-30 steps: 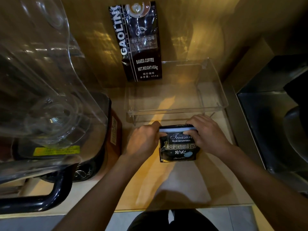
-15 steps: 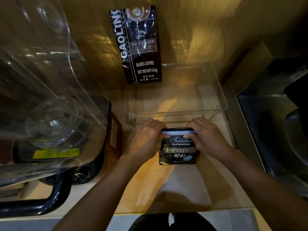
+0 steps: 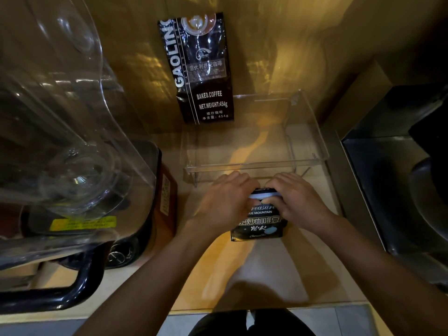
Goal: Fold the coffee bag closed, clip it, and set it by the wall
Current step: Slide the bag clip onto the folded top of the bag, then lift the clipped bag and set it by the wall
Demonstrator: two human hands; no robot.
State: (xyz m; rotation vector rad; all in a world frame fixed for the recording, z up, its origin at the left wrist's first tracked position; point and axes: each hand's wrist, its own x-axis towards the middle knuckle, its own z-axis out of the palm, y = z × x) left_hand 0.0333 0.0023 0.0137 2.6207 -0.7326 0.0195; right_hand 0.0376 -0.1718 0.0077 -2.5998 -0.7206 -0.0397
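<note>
Currently, the step in hand appears to be the clipping stage: the small coffee bag point(image 3: 258, 220) stands upright on the wooden counter point(image 3: 266, 270), its top folded over, with a pale blue clip point(image 3: 263, 195) running along the fold. The left hand point(image 3: 225, 200) is closed around the bag's upper left corner, fingers curled over the top edge. The right hand point(image 3: 297, 200) is closed on the upper right corner, its thumb pressed against the front face just below the clip. Whether the clip is fully seated cannot be told, since both hands cover its ends.

The bag sits just in front of the clear acrylic tray point(image 3: 257, 164), well apart from the wall point(image 3: 278, 44) behind it. As a judgement, the next move calls for confirming that the clip grips the whole fold, then lifting the bag by its body and carrying it to the wall. A larger black coffee bag point(image 3: 201, 76) already stands against that wall, at the tray's rear left corner.

Containers: the acrylic tray shows nothing inside it. The clear blender jar point(image 3: 60, 141) at left also appears to hold nothing, though reflections make this uncertain. The contents of the small bag are hidden.
</note>
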